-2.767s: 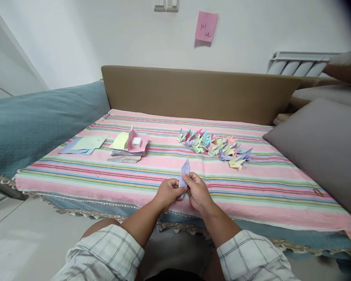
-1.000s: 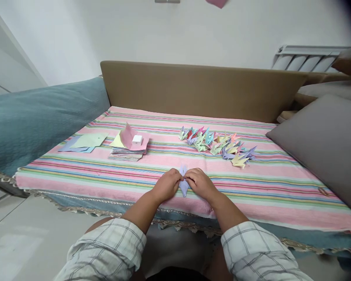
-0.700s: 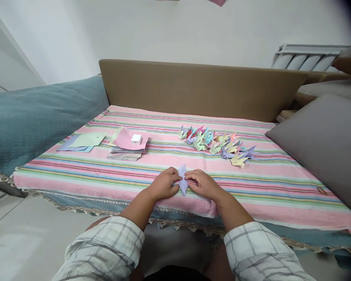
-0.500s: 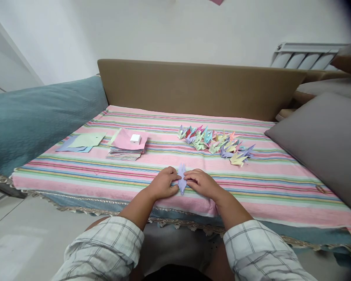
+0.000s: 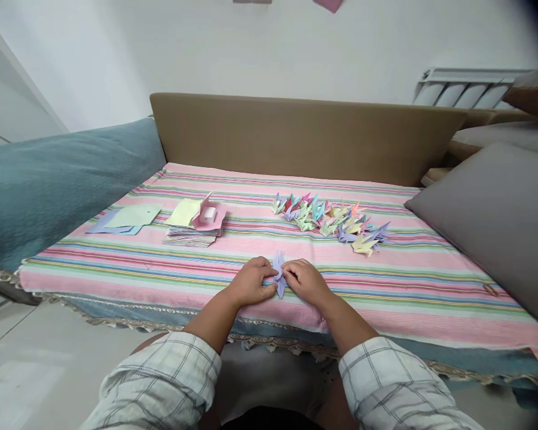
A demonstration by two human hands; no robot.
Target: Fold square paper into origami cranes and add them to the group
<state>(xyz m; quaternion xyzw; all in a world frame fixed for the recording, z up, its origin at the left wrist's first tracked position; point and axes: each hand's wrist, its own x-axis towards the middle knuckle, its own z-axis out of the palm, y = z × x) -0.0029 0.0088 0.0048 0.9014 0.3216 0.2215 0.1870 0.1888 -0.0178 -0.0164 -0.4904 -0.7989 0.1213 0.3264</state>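
Note:
A folded piece of purple origami paper (image 5: 280,286) lies on the striped cloth near the front edge, long and narrow with a split top. My left hand (image 5: 253,280) is closed at its left side, with fingertips and thumb on the paper. From the right, my right hand (image 5: 308,282) pinches the paper's middle between thumb and fingers. Farther back and to the right is a cluster of folded paper cranes (image 5: 329,218) in several colours.
Left of my hands stands a stack of square papers (image 5: 192,235) with a small white block (image 5: 209,214) on top. Loose sheets (image 5: 132,216) lie farther left. A grey cushion (image 5: 488,221) fills the right side; a brown backrest (image 5: 291,137) rises behind.
My right fingers have closed into a pinch, and the purple paper's middle looks more folded. On the stack, the pink sheet's left side has lifted, baring a yellow sheet.

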